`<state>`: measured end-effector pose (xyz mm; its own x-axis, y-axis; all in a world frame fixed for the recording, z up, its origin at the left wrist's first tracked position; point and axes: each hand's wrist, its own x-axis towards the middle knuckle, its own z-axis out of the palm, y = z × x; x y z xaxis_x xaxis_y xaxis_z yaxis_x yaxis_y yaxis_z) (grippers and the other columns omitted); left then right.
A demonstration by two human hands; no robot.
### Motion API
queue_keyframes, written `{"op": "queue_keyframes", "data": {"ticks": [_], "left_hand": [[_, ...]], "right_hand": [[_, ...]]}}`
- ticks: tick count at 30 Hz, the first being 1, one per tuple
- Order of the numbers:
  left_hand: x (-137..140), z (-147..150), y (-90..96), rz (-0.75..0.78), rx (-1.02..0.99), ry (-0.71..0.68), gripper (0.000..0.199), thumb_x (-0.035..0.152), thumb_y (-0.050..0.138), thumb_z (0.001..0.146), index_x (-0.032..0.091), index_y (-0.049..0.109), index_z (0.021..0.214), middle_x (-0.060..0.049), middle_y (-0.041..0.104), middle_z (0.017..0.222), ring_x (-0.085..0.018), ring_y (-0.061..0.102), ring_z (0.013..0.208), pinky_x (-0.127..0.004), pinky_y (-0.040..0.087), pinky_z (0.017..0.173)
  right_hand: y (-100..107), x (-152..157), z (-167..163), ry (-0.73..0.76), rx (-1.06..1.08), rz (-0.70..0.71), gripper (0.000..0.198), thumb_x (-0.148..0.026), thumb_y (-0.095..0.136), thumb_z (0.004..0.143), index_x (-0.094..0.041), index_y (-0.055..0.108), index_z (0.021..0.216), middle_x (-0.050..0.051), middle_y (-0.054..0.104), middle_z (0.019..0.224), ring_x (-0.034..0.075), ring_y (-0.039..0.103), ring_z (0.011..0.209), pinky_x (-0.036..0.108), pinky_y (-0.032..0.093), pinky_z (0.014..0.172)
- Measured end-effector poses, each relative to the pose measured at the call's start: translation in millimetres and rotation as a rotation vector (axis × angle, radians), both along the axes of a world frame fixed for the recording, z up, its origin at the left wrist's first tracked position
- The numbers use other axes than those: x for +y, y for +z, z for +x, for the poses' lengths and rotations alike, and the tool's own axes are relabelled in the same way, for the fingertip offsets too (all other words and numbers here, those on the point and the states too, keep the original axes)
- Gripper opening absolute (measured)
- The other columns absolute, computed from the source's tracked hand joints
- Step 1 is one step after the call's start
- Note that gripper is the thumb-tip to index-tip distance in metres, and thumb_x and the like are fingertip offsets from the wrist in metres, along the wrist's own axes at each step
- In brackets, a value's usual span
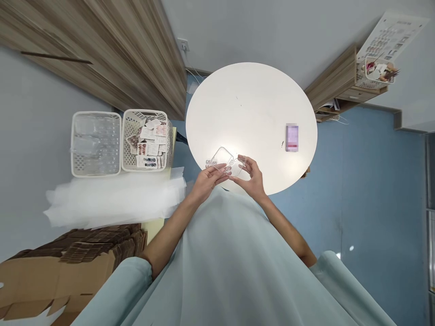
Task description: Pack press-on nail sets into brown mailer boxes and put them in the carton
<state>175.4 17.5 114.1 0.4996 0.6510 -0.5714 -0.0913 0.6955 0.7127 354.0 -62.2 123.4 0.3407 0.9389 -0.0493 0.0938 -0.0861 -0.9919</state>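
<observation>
Near the front edge of the round white table (251, 104), both hands are at a clear plastic case (222, 154) with rounded corners. My left hand (207, 181) pinches its lower left side between thumb and fingers. On the right, my right hand (250, 175) curves round another transparent part, thumb below and fingers above. Whether the two clear parts are joined I cannot tell. Small round shapes show by the left fingertips, too fine to make out.
A purple rectangular item (292, 138), blurred, lies on the table's right side. To the left, one white basket (96, 174) holds clear plastic containers, another (144, 170) printed cards. White sheets (115, 201) and brown cardboard (61, 276) lie nearer me. A shelf (336, 81) stands far right.
</observation>
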Motion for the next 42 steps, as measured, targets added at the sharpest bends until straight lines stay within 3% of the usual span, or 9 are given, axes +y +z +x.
{"op": "queue_keyframes", "data": {"ticks": [10,19,24,29,33,37,42], "left_hand": [[0.7,-8.3,5.2,-0.067,-0.041,0.078,0.035,0.042,0.077,0.098,0.017,0.073,0.121,-0.015,0.064,0.152,-0.032,0.071,0.128,-0.046,0.057,0.113],[4.0,-50.2,-17.4,-0.059,0.028,0.301,0.031,0.035,0.079,0.096,0.019,0.073,0.122,-0.012,0.074,0.135,-0.025,0.075,0.119,-0.04,0.058,0.11],[17.6,-95.5,-25.5,-0.014,0.11,0.378,0.035,0.037,0.077,0.097,0.018,0.073,0.126,-0.012,0.076,0.13,-0.023,0.075,0.112,-0.035,0.061,0.099],[23.5,-134.6,-26.8,0.018,0.136,0.375,0.039,0.041,0.071,0.101,0.02,0.072,0.134,-0.012,0.077,0.129,-0.018,0.075,0.102,-0.03,0.06,0.092],[22.6,-153.8,-26.1,0.003,0.139,0.366,0.042,0.044,0.071,0.101,0.02,0.071,0.136,-0.013,0.078,0.125,-0.018,0.076,0.099,-0.03,0.059,0.092],[22.5,-166.6,-26.1,-0.007,0.139,0.357,0.043,0.047,0.073,0.099,0.019,0.072,0.132,-0.014,0.079,0.121,-0.019,0.076,0.098,-0.032,0.059,0.093],[27.2,-177.5,-25.8,-0.015,0.136,0.312,0.044,0.047,0.075,0.098,0.019,0.073,0.131,-0.013,0.08,0.12,-0.018,0.076,0.095,-0.032,0.059,0.094]], "right_hand": [[1.7,-3.4,-16.6,0.09,-0.113,-0.148,0.096,-0.055,0.087,0.085,-0.034,0.034,0.162,0.011,0.043,0.17,0.031,0.038,0.16,0.058,0.035,0.132],[-12.4,8.5,-39.6,0.226,-0.246,-0.15,0.104,-0.064,0.085,0.083,-0.031,0.031,0.167,0.009,0.04,0.171,0.032,0.036,0.161,0.053,0.034,0.133],[-50.9,30.8,-38.0,0.19,-0.361,-0.126,0.072,-0.06,0.062,0.101,-0.029,0.04,0.163,0.011,0.048,0.165,0.03,0.041,0.156,0.054,0.032,0.132],[-109.1,60.9,-34.1,0.288,-0.566,-0.204,0.063,-0.048,0.071,0.097,-0.023,0.054,0.152,0.015,0.058,0.151,0.033,0.049,0.145,0.054,0.04,0.124],[-141.9,75.6,-38.5,0.374,-0.725,-0.31,0.066,-0.041,0.079,0.09,-0.018,0.058,0.148,0.019,0.061,0.141,0.037,0.054,0.132,0.054,0.047,0.114],[-156.6,78.4,-45.6,0.402,-0.826,-0.361,0.064,-0.041,0.081,0.089,-0.017,0.06,0.145,0.019,0.06,0.134,0.038,0.056,0.124,0.053,0.05,0.108],[-159.6,75.8,-52.8,0.389,-0.883,-0.37,0.055,-0.035,0.079,0.09,-0.016,0.063,0.139,0.018,0.059,0.131,0.036,0.055,0.121,0.049,0.05,0.106]]}}
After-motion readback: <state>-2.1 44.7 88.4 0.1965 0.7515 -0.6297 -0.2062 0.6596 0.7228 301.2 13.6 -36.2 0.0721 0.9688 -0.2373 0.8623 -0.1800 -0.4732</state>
